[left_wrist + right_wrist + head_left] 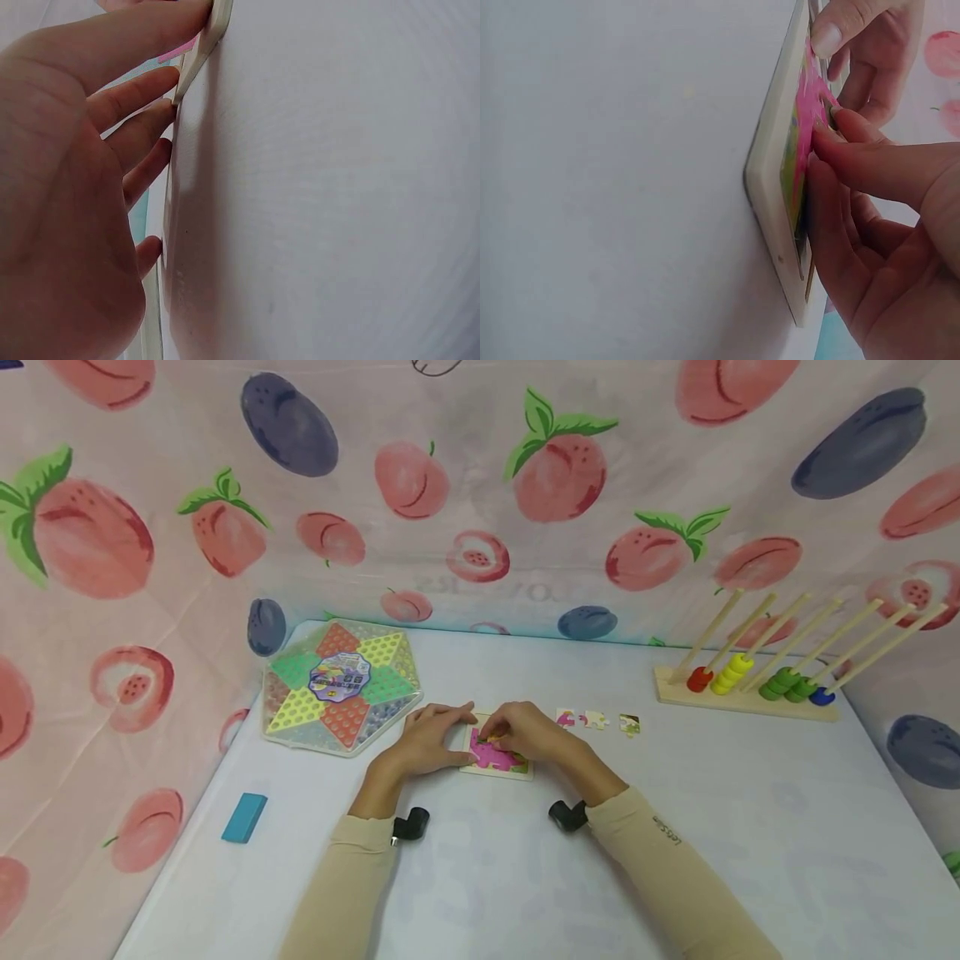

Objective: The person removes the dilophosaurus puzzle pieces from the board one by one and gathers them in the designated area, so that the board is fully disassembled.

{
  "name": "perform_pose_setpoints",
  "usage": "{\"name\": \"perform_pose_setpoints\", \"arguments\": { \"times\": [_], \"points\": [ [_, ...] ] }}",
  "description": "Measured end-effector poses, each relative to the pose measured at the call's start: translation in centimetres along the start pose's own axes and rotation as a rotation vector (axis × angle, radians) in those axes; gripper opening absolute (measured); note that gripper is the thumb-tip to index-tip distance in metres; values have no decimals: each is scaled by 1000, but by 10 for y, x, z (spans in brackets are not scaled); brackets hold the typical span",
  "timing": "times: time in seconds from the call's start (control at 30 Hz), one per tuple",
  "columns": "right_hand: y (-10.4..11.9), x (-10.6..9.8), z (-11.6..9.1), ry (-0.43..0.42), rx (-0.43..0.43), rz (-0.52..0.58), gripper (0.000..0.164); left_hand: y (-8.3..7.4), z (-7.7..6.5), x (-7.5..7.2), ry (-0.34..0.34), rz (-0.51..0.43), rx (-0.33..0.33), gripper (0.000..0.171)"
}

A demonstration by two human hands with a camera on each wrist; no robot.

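Observation:
A jigsaw puzzle board [497,770] with a pale frame and a pink figure on green lies mid-table. My left hand [431,739] rests at its left side, thumb and fingertips touching the frame with the fingers nearly straight. In the left wrist view the thumb [142,37] meets the board's edge. Over the board, my right hand [528,731] pinches a small puzzle piece [829,114], mostly hidden by its fingertips, close against the picture. Three loose puzzle pieces [595,720] lie to the right of the board.
A star-patterned Chinese checkers box [300,735] lies at the back left. A teal block [244,817] is nearer on the left. At the back right stands a wooden peg stand [750,702] with coloured beads. Fruit-printed cloth [480,468] hangs behind the table.

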State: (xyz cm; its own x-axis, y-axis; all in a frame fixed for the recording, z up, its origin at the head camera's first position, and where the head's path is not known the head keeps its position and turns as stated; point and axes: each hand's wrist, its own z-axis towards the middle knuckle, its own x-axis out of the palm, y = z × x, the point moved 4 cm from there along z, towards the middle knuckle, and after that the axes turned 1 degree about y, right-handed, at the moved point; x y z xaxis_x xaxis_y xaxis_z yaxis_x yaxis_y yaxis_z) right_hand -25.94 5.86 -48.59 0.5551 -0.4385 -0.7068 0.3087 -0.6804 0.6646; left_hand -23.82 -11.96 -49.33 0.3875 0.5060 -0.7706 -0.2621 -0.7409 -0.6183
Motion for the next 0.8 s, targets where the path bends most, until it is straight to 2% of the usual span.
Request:
{"name": "perform_pose_setpoints", "arguments": {
  "times": [0.27, 0.63, 0.8],
  "points": [
    [2, 0, -1, -26, 1, -2, 18, 0, 1, 0, -5, 6, 3, 73],
    [0, 1, -4, -105, -42, 90, 10, 1, -1, 1, 0, 4, 1, 62],
    [-2, -7, -8, -143, -31, 181, 8, 1, -2, 1, 1, -2, 2, 58]
  ]
}}
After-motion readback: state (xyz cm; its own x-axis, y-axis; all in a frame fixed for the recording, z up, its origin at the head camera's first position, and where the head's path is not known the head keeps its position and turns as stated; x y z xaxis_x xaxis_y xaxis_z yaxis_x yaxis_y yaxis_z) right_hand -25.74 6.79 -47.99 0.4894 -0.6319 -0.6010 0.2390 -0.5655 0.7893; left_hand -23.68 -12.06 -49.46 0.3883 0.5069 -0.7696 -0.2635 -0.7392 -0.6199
